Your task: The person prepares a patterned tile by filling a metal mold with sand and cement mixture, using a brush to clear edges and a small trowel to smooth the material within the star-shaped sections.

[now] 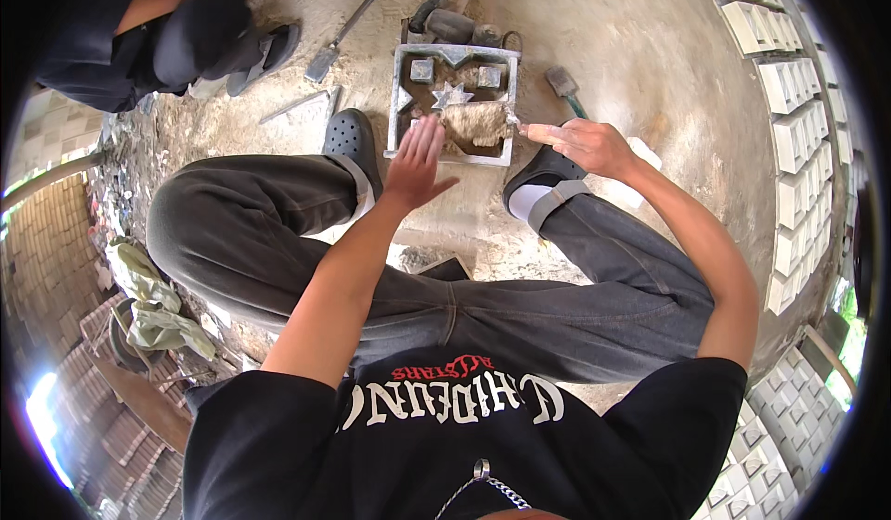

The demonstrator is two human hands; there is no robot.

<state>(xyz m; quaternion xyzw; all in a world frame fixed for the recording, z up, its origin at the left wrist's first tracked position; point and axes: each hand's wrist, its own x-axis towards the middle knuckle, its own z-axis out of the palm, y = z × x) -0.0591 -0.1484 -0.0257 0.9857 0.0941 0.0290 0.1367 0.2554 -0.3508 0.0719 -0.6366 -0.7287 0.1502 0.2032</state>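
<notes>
A square metal mould (pixel 397 70) lies on the floor between my feet, with block-shaped inserts in its corners and a star-shaped piece (pixel 452 95) near its middle. My right hand (pixel 599 147) is wrapped round the light handle of a trowel (pixel 546 133) at the mould's right side. A lump of damp, sandy mix (pixel 476 124) sits over the lower right of the mould and hides the trowel's blade. Over the mould's lower left edge is my left hand (pixel 418 163), fingers stretched out and slightly blurred, holding nothing. Whether its fingertips touch the mix, I cannot tell.
Beyond the mould lie a mallet (pixel 450 26) and other tools. A scraper (pixel 329 54) lies at the far left, a green-handled brush (pixel 562 82) to the right. Pale moulded blocks (pixel 794 135) line the right side. Another person's leg (pixel 200 42) is at the upper left.
</notes>
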